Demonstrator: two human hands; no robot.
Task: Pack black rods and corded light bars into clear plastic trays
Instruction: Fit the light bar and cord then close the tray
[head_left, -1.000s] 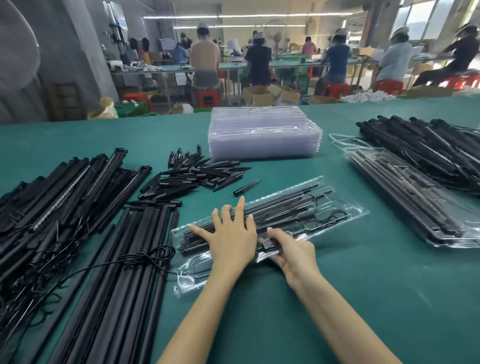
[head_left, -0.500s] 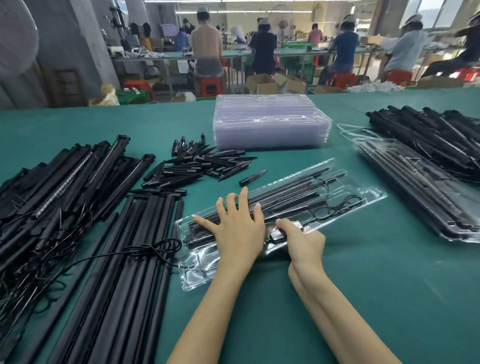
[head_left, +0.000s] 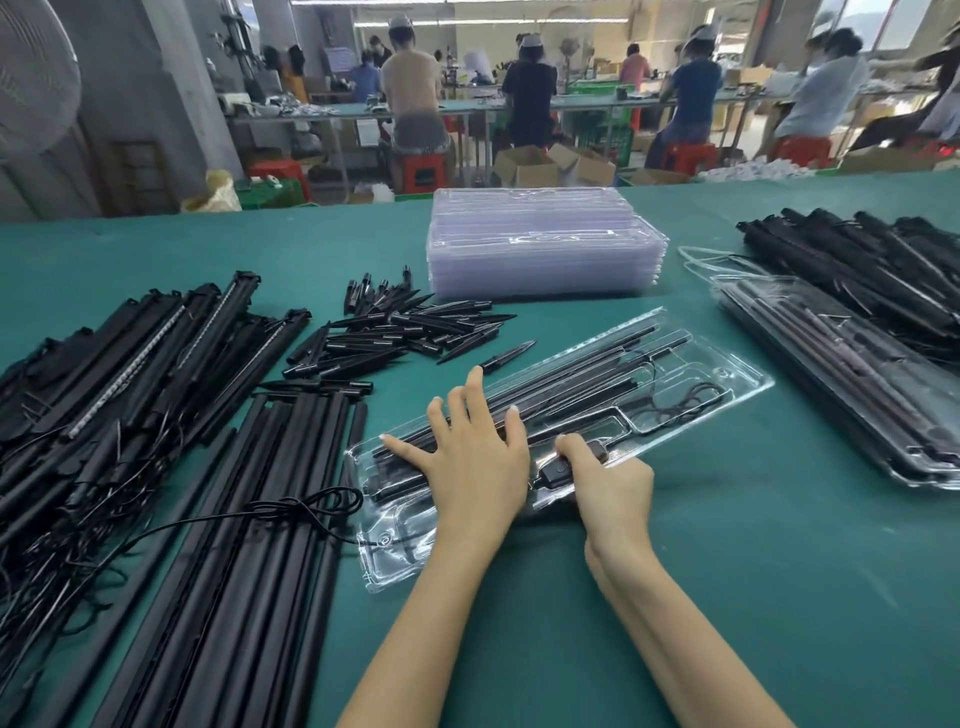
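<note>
A clear plastic tray (head_left: 727, 384) lies slanted on the green table in front of me, holding black rods (head_left: 587, 364) and a coiled black cord (head_left: 685, 405). My left hand (head_left: 472, 457) lies flat with fingers spread on the rods at the tray's near-left part. My right hand (head_left: 608, 473) is curled at the tray's near edge, its thumb pressing a small black switch box (head_left: 553, 474) on the cord. Long black rods (head_left: 249, 519) lie in a row to the left. Corded light bars (head_left: 119, 374) are heaped at the far left.
A stack of empty clear trays (head_left: 540, 244) stands at the back centre. Short black spikes (head_left: 410, 332) are scattered behind the tray. Filled trays (head_left: 852, 379) and more black bars (head_left: 883, 260) sit on the right. People work at benches beyond the table.
My right hand has shifted slightly along the tray's near edge and now presses on the switch box. The left hand stays flat on the rods. The view has tilted a little.
</note>
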